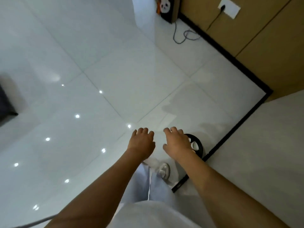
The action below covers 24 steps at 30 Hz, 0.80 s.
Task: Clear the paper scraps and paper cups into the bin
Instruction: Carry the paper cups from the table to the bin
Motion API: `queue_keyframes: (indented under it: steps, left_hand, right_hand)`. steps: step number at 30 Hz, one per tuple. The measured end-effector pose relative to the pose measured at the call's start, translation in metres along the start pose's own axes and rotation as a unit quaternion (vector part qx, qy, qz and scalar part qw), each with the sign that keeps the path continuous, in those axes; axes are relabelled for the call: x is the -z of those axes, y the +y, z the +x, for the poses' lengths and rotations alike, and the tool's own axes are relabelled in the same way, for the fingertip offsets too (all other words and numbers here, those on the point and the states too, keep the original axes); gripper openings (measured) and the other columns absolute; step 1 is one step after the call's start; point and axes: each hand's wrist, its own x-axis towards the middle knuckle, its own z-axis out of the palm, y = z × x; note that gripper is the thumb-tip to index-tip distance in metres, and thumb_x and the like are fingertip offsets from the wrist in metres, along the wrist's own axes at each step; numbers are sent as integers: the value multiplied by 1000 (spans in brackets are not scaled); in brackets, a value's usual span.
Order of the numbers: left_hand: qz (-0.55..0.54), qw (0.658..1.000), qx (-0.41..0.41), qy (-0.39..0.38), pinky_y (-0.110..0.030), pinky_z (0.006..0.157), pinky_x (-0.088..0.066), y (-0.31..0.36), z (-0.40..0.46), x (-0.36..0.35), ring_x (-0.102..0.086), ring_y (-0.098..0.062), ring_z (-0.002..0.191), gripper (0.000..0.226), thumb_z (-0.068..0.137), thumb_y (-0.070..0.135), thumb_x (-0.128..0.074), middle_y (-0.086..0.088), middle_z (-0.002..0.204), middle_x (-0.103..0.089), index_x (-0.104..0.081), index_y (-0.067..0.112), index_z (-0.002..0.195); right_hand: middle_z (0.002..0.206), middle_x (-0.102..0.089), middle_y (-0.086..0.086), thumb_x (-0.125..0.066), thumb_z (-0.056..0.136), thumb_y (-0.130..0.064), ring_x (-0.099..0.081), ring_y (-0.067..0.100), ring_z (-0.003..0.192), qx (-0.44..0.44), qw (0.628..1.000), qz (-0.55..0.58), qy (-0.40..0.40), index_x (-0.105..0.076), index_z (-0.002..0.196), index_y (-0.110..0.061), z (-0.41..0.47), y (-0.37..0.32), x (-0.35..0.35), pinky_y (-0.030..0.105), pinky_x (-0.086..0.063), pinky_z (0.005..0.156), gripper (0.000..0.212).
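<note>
Both my arms reach forward over a glossy white tiled floor. My left hand hangs palm down with relaxed fingers and holds nothing. My right hand is beside it, also palm down, fingers loosely bent and empty. Just right of and below my right hand stands a round black bin, partly hidden by that hand; something white shows inside it. No paper scraps or cups are visible on the floor.
A brown wall with a black skirting runs along the right, carrying a white socket and a trailing cable. A panda-printed box sits at the top. A dark object lies at the left edge. My white shoe is below the hands.
</note>
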Motion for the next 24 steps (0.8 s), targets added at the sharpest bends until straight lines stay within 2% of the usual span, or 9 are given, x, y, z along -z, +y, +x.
queue_keyframes:
  steps: [5,11,19,24]
  left_hand:
    - [-63,992,90,62,-37,110,-30,-78,-74,28,-42,-26,126,43,98,36,-38,-8,134,-48,-43,13,135]
    - [-127,962,204,127,-35,109,-32,-212,-171,9,-45,-23,123,43,99,37,-38,-5,132,-51,-45,15,135]
    - [-202,907,345,132,-37,113,-27,-407,-315,-58,-41,-24,128,45,98,38,-38,-5,136,-47,-42,16,137]
    - [-252,863,421,122,-37,111,-29,-483,-384,-89,-42,-24,126,46,98,39,-38,-6,134,-48,-42,16,137]
  right_hand:
    - [139,-41,8,-55,92,-25,-41,28,123,91,993,-80,-4,-34,141,-20,-18,-106,27,38,-41,96,54]
    - [136,-41,8,-54,91,-20,-41,28,122,196,968,-156,-2,-36,139,-18,-25,-274,18,39,-40,94,52]
    - [135,-42,7,-52,91,-20,-41,27,122,305,925,-224,-24,-37,138,-18,-47,-521,-56,38,-40,95,49]
    - [132,-43,8,-52,90,-18,-43,28,118,367,892,-261,-32,-38,137,-17,-62,-625,-85,37,-41,92,50]
